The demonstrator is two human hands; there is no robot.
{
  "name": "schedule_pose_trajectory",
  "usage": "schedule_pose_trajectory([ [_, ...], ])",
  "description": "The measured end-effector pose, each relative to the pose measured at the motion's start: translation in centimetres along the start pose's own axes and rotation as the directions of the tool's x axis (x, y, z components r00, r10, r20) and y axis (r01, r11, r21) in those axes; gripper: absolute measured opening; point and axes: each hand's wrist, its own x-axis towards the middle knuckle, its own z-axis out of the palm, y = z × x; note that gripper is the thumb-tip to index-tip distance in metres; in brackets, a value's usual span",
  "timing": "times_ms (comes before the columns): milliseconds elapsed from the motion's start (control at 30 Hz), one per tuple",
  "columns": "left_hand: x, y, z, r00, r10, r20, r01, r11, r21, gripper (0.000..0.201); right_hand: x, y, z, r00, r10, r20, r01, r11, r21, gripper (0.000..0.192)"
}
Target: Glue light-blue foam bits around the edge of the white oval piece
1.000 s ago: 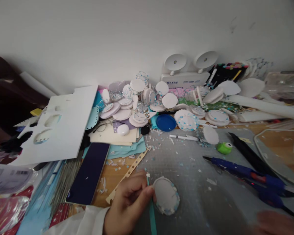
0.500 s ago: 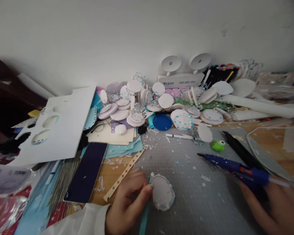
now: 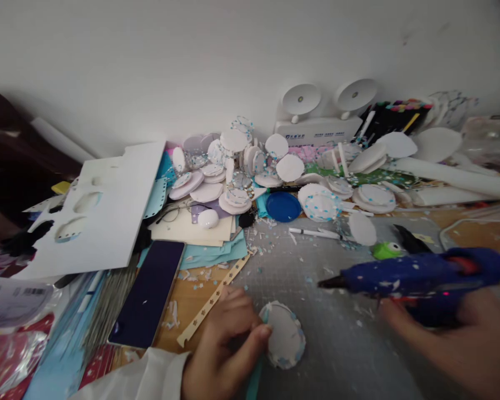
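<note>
My left hand [image 3: 233,347] is closed at the left edge of a round white paper disc [image 3: 284,336], finger and thumb pinched there. Pale blue bits line the disc's rim, and it is held just over or on the grey cutting mat [image 3: 316,366]; I cannot tell which. A teal paper strip [image 3: 254,380] hangs below the same fingers. On the right, my right hand [image 3: 454,344] grips a blue hot glue gun [image 3: 404,275] by its handle. Its dark nozzle points left, above the mat and to the right of the disc.
White discs with blue beads [image 3: 321,204] are heaped along the wall. Nearer lie a blue lid [image 3: 283,206], a white pen [image 3: 314,233], a green toy [image 3: 385,250], a wooden ruler [image 3: 214,297] and a phone [image 3: 148,294]. Paper scraps litter the mat.
My right hand has lifted the glue gun off the mat and brought it closer to the camera, its nozzle slightly further left. My left hand keeps its pinch; the view has shifted a little.
</note>
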Motion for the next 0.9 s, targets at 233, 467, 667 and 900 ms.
schedule_pose_trajectory([
  [233,0.1,-0.2,0.0,1.000,0.022,0.017,-0.022,0.999,0.033,0.048,-1.6,-1.0,2.3,0.947,-0.309,0.088,0.304,0.950,0.066,0.012],
  [467,0.1,-0.1,0.0,0.998,0.021,0.062,-0.024,0.999,0.048,0.045,-1.2,-2.2,2.0,0.959,-0.271,0.084,0.263,0.960,0.099,0.015],
  [667,0.2,0.2,0.1,0.996,0.012,0.091,-0.016,0.999,0.044,0.046,-2.0,-1.6,2.0,0.957,-0.258,0.133,0.247,0.965,0.092,0.016],
  [900,0.2,0.3,-0.1,0.996,0.005,0.090,-0.007,1.000,0.030,0.041,-3.0,0.8,2.3,0.910,-0.350,0.221,0.360,0.933,-0.004,0.015],
])
